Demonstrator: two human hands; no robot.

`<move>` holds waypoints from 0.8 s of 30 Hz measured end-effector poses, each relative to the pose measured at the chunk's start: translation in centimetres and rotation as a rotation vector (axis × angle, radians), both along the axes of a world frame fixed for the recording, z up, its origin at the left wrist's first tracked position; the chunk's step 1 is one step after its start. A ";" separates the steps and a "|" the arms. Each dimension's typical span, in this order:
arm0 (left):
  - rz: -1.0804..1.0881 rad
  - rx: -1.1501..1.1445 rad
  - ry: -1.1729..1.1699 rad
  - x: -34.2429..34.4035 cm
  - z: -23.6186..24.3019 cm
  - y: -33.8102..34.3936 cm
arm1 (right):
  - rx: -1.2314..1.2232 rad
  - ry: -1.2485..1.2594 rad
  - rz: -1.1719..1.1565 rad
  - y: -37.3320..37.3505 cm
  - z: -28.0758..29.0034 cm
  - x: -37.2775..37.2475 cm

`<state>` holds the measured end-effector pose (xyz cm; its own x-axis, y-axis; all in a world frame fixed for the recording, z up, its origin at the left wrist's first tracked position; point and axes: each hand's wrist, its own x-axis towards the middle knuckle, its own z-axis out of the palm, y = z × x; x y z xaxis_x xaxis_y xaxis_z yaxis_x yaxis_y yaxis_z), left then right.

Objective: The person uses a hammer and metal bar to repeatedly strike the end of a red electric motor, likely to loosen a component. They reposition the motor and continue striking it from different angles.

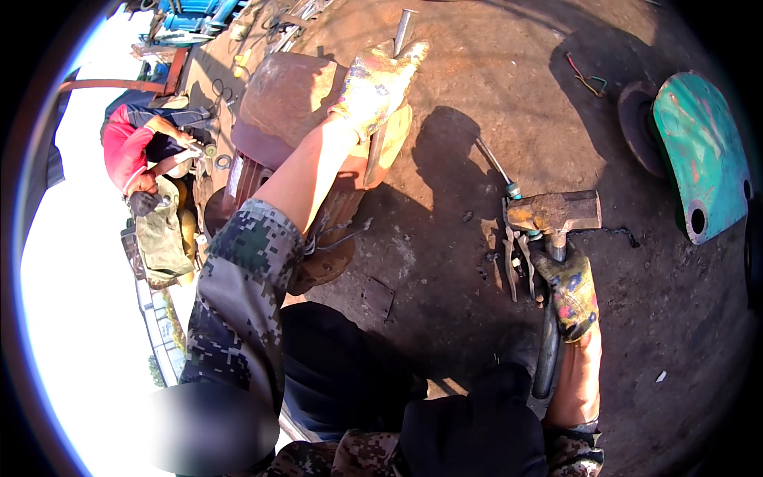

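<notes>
Two hands in patterned work gloves are seen, and both grips are closed. By the left hand [380, 87], one straight, slim grey metal bar [404, 30] is held, its upper end projecting beyond the fist and its lower length passing toward the body. By the right hand [568, 292], one rust-brown, block-headed metal hammer [556, 211] is gripped by its dark handle, the head lying just beyond the fist.

One large, rounded, rust-red metal housing [290, 95] is placed beneath and to the left of the left grip; whether it is touched by the bar's tip cannot be told.

Just left of the right grip, grey metal pliers [510, 258] are laid, their exact count unclear, with one slim-shafted screwdriver [494, 160] beyond them. Well to the right of that grip, one green-painted curved metal plate [701, 159] is set beside one dark round disc [638, 127].
</notes>
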<state>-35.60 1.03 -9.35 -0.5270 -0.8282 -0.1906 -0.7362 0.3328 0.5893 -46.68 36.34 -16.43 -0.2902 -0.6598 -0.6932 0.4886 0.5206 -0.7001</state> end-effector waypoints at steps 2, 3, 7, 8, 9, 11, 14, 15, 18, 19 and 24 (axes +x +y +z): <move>-0.046 -0.024 -0.063 -0.6 0.5 1.0 | 0.003 0.000 0.017 -0.2 0.1 -0.1; -0.082 -0.067 -0.088 -0.8 0.6 1.6 | 0.003 0.006 0.010 -0.3 0.3 -0.1; -0.248 0.024 -0.204 -1.0 0.3 3.1 | -0.036 0.016 -0.013 -1.0 1.3 -0.4; -0.234 0.004 -0.224 -1.1 0.1 3.1 | -0.028 0.007 -0.010 -1.3 1.6 -0.6; -0.220 -0.017 -0.242 -1.2 0.0 3.0 | -0.008 0.012 0.000 -1.6 2.0 -1.1; -0.243 -0.043 -0.209 -1.3 -0.2 2.7 | -0.040 0.065 0.026 -2.2 3.0 -2.5; -0.204 -0.001 -0.247 -1.4 -0.4 2.4 | -0.066 0.094 0.007 -3.6 5.3 -5.1; -0.206 0.029 -0.232 -1.5 -0.5 2.4 | -0.121 0.106 -0.001 -4.1 6.4 -6.2; -0.190 0.092 -0.119 -1.6 -0.8 2.8 | -0.273 0.223 -0.024 -5.8 9.9 -9.6; -0.223 0.082 -0.156 -1.6 -0.8 2.9 | -0.289 0.284 -0.091 -6.1 11.2 -10.6; -0.313 -0.002 -0.197 -1.4 -0.9 3.6 | -0.409 0.241 -0.279 -11.3 11.0 -12.8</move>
